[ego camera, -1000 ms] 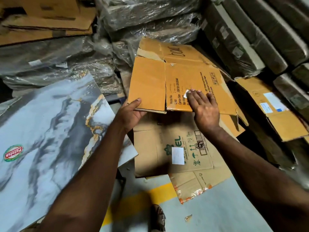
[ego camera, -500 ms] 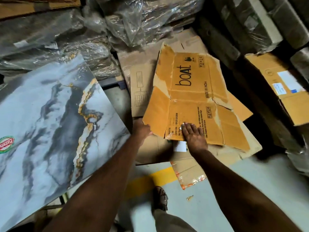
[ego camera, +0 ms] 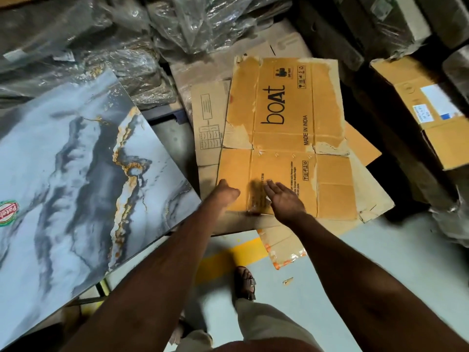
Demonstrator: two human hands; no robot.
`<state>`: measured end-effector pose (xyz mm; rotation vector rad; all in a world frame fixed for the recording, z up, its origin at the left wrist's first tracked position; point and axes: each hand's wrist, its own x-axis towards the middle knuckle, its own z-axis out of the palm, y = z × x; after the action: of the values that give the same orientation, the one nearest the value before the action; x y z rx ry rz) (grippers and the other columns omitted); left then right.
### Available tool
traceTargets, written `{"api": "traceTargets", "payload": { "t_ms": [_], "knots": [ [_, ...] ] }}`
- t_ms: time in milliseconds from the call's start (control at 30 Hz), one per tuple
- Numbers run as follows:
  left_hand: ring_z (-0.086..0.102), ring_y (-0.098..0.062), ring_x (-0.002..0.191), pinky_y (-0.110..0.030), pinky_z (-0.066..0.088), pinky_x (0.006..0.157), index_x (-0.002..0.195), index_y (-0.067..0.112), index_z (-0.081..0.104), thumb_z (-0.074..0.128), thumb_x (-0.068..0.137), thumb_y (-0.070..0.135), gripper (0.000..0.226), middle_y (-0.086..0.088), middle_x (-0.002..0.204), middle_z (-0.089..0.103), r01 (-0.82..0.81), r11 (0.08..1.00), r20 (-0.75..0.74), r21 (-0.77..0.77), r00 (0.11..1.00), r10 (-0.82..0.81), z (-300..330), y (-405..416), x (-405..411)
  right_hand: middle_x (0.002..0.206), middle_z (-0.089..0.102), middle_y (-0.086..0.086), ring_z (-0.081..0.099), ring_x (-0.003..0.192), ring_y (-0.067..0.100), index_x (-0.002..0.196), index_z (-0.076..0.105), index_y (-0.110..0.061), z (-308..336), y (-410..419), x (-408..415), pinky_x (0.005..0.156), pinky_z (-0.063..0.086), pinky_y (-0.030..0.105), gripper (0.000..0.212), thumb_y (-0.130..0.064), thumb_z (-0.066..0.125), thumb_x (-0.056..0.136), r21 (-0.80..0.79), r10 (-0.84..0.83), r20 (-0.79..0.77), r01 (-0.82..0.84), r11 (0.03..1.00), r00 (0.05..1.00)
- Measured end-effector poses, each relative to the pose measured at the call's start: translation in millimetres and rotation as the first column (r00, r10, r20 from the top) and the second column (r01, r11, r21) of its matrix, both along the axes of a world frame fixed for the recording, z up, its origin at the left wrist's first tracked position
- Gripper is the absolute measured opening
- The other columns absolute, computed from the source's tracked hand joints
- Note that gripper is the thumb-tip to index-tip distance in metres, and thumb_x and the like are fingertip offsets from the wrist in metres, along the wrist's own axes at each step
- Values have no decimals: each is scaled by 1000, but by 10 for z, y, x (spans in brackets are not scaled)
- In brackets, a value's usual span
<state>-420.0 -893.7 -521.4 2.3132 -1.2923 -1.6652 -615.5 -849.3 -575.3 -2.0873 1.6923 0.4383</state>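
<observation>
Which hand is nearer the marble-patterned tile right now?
Left. The left hand is at the near-left corner of the flattened boat carton, just off the right corner of the marble-patterned tile. The right hand is farther right, over the carton's near edge.

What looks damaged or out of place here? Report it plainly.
The flattened boat carton is damaged: its printed skin is peeled off in ragged patches along both side edges. The cardboard sheet beneath it has a torn, bent near-right corner. A small scrap lies loose on the floor.
</observation>
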Motion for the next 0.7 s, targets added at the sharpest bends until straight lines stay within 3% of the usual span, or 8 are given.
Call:
{"api": "traceTargets", "payload": {
  "t_ms": [100,167,333,433,533,633,700],
  "knots": [
    [42,-29,136,-34,38,110,155,11,20,52,100,19,64,-13,154,35,-17,988,-146,-153,989,-6,155,68,27,166,6,2,14,151,25,159,7,-18,246,-10,126,121,22,39,72,-17,47,98,-71,15,42,-12,997,999],
    [40,-27,139,-34,36,112,155,8,21,49,101,10,61,-16,155,36,-28,953,-212,-303,976,-39,303,138,126,166,11,4,17,150,26,158,14,-16,462,-18,269,119,25,40,71,-17,50,97,-157,46,106,-29,987,993],
    [45,-18,134,-25,35,110,149,5,35,47,97,-3,53,-9,143,49,-37,806,-184,-591,979,-89,769,439,765,156,37,11,40,140,33,149,41,-10,980,-42,896,112,38,46,63,-12,59,88,-460,283,301,-121,880,911],
    [50,-18,129,-33,38,112,142,4,46,51,96,-3,48,-11,140,53,-123,707,-121,-697,991,54,965,782,1419,150,46,13,47,135,32,143,49,-8,1215,-27,1526,111,40,45,58,-12,55,86,-548,429,425,-150,823,797],
    [51,-18,129,-35,40,111,141,7,48,51,97,9,44,-7,142,52,-199,664,-78,-721,975,208,1119,1339,2215,138,56,23,58,121,39,133,57,1,1334,82,2365,100,49,47,55,-6,59,79,-598,584,501,-232,767,639],
    [51,-15,129,-32,40,110,141,7,47,48,92,23,52,-6,141,53,-306,576,-44,-758,905,423,1306,2103,2961,131,59,27,65,107,43,126,61,4,1449,453,3281,87,56,49,57,-4,63,69,-595,723,490,-419,685,487],
    [53,-17,128,-36,42,109,139,5,50,50,96,13,43,-9,139,56,-380,515,-33,-768,827,561,1373,2637,3400,135,58,22,64,111,38,129,60,0,1486,771,3830,89,56,47,54,-9,55,76,-621,808,441,-517,589,390]
  ]
}}
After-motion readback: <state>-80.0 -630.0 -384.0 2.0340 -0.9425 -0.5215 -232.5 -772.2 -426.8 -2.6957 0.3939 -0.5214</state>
